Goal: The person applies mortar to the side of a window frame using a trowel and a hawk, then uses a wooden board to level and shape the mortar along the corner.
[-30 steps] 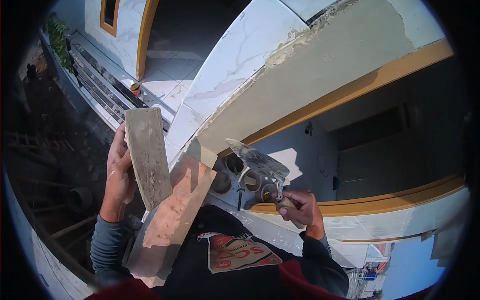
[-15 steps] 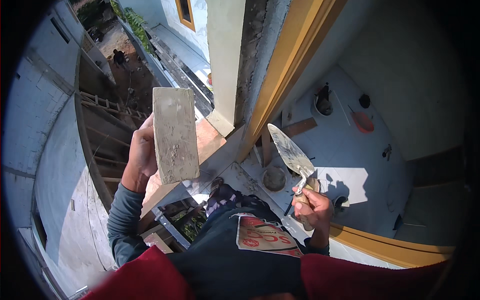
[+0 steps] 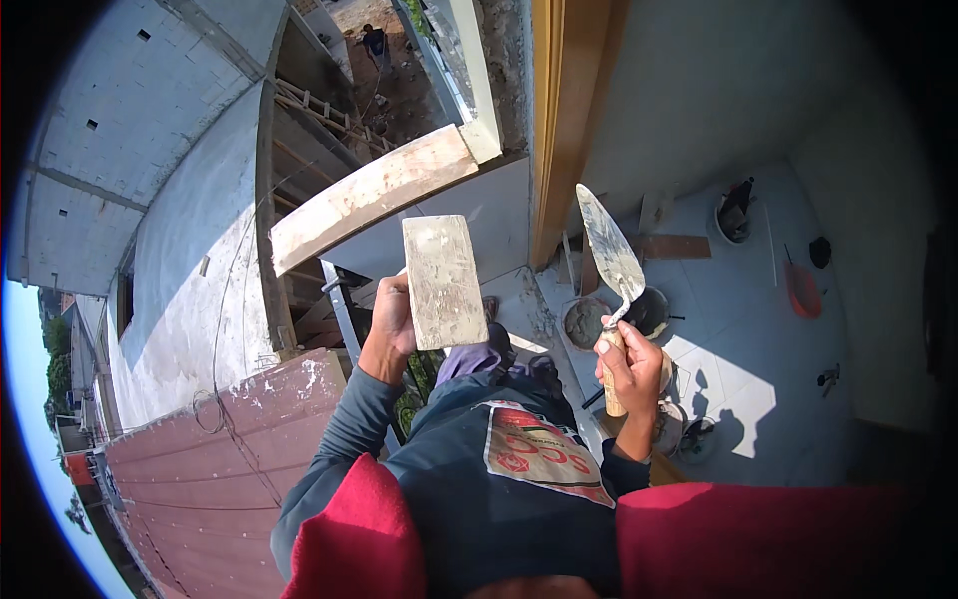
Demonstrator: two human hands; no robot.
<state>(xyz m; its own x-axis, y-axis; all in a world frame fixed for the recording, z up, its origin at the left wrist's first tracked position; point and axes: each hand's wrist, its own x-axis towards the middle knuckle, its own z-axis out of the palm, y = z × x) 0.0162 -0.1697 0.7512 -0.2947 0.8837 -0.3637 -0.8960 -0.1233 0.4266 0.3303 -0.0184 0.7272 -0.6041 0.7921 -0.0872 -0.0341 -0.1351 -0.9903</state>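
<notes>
My left hand [image 3: 392,315] grips a rectangular plastering float [image 3: 445,285] from behind, so its handle is hidden. The float's flat face is turned up toward me and carries a smeared grey coat of mortar. In my right hand [image 3: 633,367] is a pointed trowel [image 3: 611,245], held by its wooden handle with the blade tip up and a little to the left. Dried mortar streaks the blade. The two tools are apart, both in front of my body.
A mortar-stained plank [image 3: 374,195] spans the gap ahead, beside the yellow door frame [image 3: 559,130]. Mortar buckets [image 3: 587,324] stand on the tiled floor below right, with a red basin [image 3: 801,290] farther off. Red-brown roofing [image 3: 200,429] lies left. Another person [image 3: 375,45] stands far below.
My view has swung left, bringing the red-brown roofing and sky into sight. The float now sits lower and nearer my body; the trowel stands more upright. Both hands keep their hold.
</notes>
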